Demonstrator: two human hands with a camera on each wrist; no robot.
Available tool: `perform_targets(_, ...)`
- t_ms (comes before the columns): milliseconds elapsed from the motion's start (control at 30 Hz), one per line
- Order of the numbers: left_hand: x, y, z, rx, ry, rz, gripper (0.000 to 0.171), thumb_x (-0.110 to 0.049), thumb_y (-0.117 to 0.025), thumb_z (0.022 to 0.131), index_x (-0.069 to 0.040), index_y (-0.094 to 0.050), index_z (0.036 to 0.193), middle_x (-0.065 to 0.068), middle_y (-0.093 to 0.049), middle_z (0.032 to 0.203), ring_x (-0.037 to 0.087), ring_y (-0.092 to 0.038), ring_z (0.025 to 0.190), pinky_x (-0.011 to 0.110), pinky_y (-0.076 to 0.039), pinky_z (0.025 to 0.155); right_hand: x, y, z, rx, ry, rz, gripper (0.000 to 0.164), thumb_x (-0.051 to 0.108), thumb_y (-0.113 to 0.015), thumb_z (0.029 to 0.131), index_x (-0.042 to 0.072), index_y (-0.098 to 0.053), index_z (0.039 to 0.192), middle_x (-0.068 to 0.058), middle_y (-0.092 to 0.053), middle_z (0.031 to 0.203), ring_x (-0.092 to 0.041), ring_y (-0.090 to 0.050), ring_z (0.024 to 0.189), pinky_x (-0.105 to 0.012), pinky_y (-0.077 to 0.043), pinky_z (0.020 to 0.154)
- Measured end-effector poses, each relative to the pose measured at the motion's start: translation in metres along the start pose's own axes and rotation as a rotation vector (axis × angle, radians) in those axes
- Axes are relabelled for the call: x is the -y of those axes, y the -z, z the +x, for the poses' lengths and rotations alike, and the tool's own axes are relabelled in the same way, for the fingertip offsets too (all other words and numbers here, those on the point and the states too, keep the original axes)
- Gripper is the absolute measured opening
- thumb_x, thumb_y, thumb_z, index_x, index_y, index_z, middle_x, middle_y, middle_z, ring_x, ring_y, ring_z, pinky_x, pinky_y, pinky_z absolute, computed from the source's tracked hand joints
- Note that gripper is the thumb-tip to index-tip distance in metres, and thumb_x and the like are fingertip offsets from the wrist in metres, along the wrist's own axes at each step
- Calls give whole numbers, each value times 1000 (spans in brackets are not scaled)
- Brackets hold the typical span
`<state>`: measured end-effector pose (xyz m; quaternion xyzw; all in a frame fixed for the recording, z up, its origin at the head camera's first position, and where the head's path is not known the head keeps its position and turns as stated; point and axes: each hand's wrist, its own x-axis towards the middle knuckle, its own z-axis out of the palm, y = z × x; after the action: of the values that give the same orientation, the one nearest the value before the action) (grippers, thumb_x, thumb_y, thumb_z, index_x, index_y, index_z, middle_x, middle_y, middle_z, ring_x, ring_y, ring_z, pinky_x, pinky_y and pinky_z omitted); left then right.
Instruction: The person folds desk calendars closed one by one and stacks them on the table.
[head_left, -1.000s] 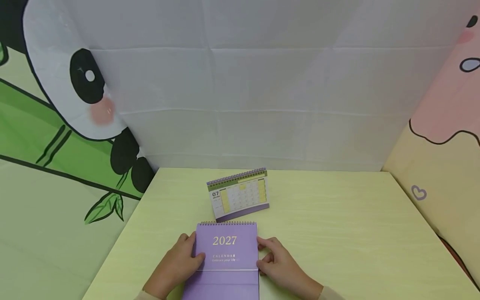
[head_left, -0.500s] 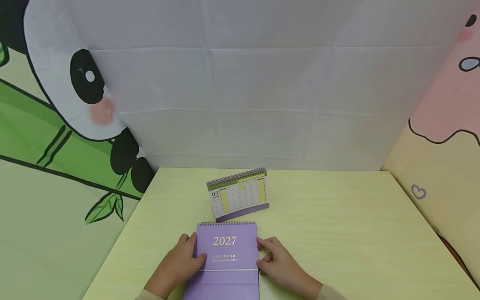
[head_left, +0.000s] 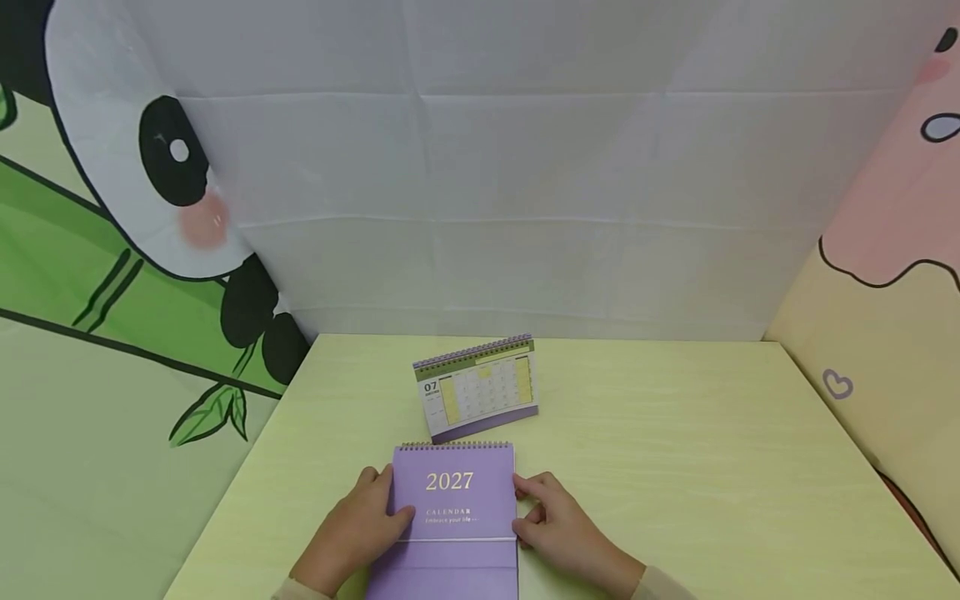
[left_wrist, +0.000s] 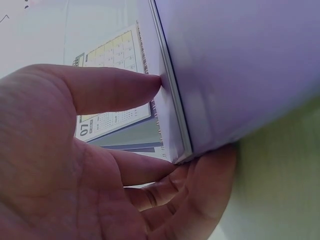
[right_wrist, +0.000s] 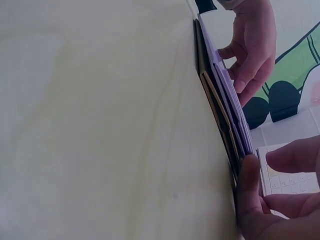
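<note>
A purple spiral-bound desk calendar (head_left: pixel 450 554) marked 2027 lies at the table's near side, its lower end cut off by the head view's edge. My left hand (head_left: pixel 352 529) holds its left edge, thumb over the cover. The left wrist view shows that thumb by a pale strip across the cover and the other fingers (left_wrist: pixel 215 175) curled at the edge. With thumb and index finger, my right hand (head_left: pixel 566 533) pinches the right edge. Seen side-on in the right wrist view, the calendar (right_wrist: pixel 232 112) has layered purple, brown and dark sheets.
Just behind the purple calendar stands a second desk calendar (head_left: pixel 480 392), tilted back, its page showing 07. The pale yellow table (head_left: pixel 675 442) meets a white cloth (head_left: pixel 525 167) at the back. Printed cartoon cloths (head_left: pixel 877 350) flank both sides.
My left thumb has slid slightly to the right over the cover. The right hand and both calendars look unmoved.
</note>
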<state>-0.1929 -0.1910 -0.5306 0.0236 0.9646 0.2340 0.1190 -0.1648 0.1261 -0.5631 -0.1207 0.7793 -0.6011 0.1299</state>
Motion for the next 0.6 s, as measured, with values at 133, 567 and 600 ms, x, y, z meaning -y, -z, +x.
perform_targets(133,1,-1,1,-2,2,-2,92,-36,-84,105,17,-46,171,26,-63,147,33,-70,110,66,-64,112,-3,1,1,6,8,-17,72,-1,-77,104,-22,-48,166,-17,-61,134,-3,-70,85,-18,-61,78)
perform_targets(567,2,-2,0,-26,-21,16,91,-35,-84,104,19,-48,168,29,-62,149,38,-74,115,68,-63,113,4,-1,1,-2,-21,-36,74,-1,-79,102,-21,-48,167,-19,-62,135,-4,-67,84,-16,-55,75)
perform_targets(600,2,-1,0,-27,-21,17,91,-35,-84,104,19,-48,168,29,-63,149,38,-74,115,68,-63,113,3,-1,1,0,-16,-39,75,0,-79,103,-21,-48,167,-19,-62,135,-4,-67,84,-16,-55,75)
